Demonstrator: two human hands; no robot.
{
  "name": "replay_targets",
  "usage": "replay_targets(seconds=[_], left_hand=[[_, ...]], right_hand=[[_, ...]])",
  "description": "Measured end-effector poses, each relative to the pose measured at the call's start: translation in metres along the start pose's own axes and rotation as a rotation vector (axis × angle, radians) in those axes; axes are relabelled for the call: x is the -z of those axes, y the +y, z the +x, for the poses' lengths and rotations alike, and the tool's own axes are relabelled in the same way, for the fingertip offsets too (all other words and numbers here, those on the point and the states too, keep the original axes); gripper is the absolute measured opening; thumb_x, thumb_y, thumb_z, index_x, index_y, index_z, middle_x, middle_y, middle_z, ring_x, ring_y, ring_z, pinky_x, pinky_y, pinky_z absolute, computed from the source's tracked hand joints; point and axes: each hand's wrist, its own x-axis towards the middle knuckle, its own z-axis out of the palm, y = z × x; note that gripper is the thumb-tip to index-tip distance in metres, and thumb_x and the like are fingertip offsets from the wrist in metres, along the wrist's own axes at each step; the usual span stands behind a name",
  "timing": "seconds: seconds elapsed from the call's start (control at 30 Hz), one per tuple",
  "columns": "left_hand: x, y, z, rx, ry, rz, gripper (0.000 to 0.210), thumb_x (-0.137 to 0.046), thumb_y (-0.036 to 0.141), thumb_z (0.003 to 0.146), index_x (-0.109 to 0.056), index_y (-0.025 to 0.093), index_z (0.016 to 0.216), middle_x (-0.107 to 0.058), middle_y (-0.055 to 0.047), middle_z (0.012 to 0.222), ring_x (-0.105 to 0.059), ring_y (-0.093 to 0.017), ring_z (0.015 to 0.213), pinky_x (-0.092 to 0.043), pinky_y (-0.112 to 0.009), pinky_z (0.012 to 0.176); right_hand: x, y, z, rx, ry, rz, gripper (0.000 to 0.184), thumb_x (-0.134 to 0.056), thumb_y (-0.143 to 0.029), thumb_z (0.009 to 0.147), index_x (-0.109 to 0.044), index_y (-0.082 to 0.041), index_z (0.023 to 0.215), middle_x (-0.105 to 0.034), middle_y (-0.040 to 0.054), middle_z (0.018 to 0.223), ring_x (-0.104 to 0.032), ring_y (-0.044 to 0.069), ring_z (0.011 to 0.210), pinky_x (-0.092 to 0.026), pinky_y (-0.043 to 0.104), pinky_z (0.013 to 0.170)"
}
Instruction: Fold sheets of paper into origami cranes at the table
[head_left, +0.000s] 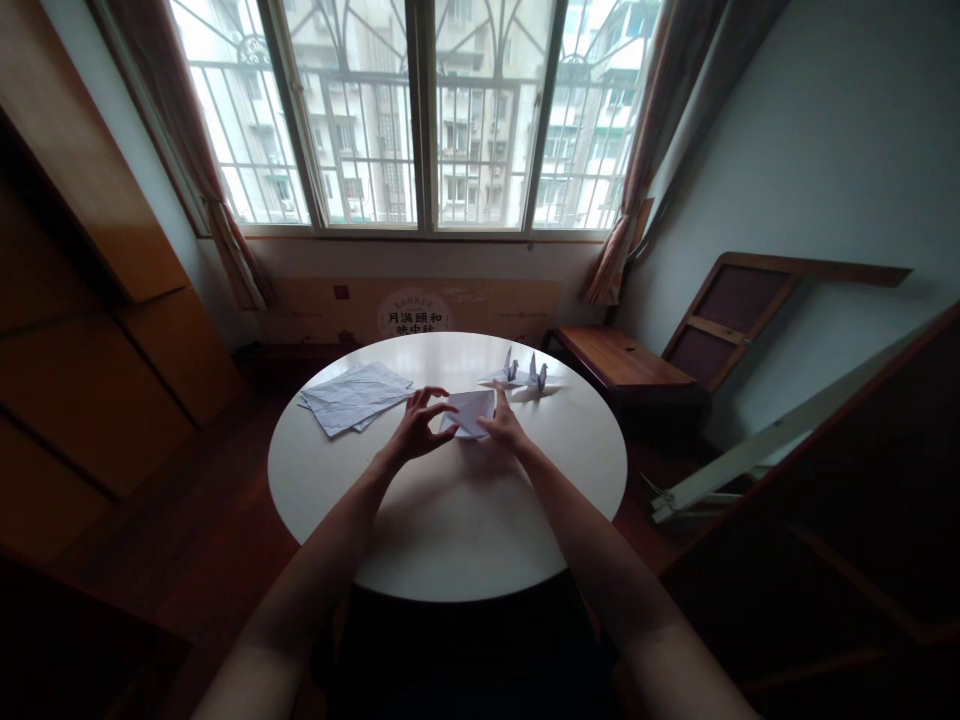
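A small folded sheet of white paper [472, 411] is between my hands over the middle of the round white table. My right hand [504, 424] grips its right edge, thumb on the near side and fingers at the far side. At the left edge is my left hand [425, 425], its fingers curved and spread apart, thumb and fingertips close to the paper. Whether those fingertips touch it is hard to tell. Two folded paper cranes [538, 376] stand beyond my right hand. To the left lie several creased white sheets [356, 395], loosely stacked.
The round white table [450, 540] fills the space in front of me. Behind it, a printed cardboard panel [315, 308] leans below the barred window [360, 130]. A wooden bench [622, 357] stands at the right rear, and wooden cabinets [161, 350] line the left.
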Motion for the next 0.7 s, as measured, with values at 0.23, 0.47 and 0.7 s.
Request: replay_targets(seconds=[0.23, 0.47, 0.7], left_hand=[[-0.01, -0.008, -0.001, -0.054, -0.143, 0.078, 0.023, -0.064, 0.017, 0.077, -0.071, 0.027, 0.096, -0.062, -0.005, 0.114, -0.048, -0.025, 0.113, -0.032, -0.043, 0.101], [-0.009, -0.011, -0.001, 0.076, -0.026, 0.147, 0.015, -0.057, 0.014, 0.082, -0.069, 0.022, 0.076, -0.06, -0.008, 0.118, -0.045, -0.027, 0.115, -0.035, -0.044, 0.096], [-0.008, -0.012, -0.002, 0.18, 0.118, 0.197, 0.018, -0.054, 0.009, 0.082, -0.065, 0.019, 0.071, -0.049, -0.01, 0.127, -0.04, -0.03, 0.117, -0.036, -0.046, 0.093]], right_hand=[[0.001, -0.015, -0.005, -0.191, 0.042, 0.026, 0.092, -0.061, -0.021, 0.071, -0.014, -0.018, 0.149, -0.065, 0.0107, 0.096, -0.061, 0.019, 0.058, -0.054, 0.033, 0.056], [0.003, -0.011, -0.001, -0.171, 0.121, 0.016, 0.074, -0.055, -0.023, 0.075, -0.03, -0.02, 0.144, -0.061, -0.0009, 0.072, -0.062, 0.016, 0.052, -0.055, 0.032, 0.062], [0.005, -0.004, 0.001, -0.064, 0.026, -0.063, 0.056, -0.06, -0.015, 0.072, -0.054, -0.019, 0.128, -0.063, 0.0012, 0.076, -0.061, 0.016, 0.068, -0.052, 0.033, 0.072]])
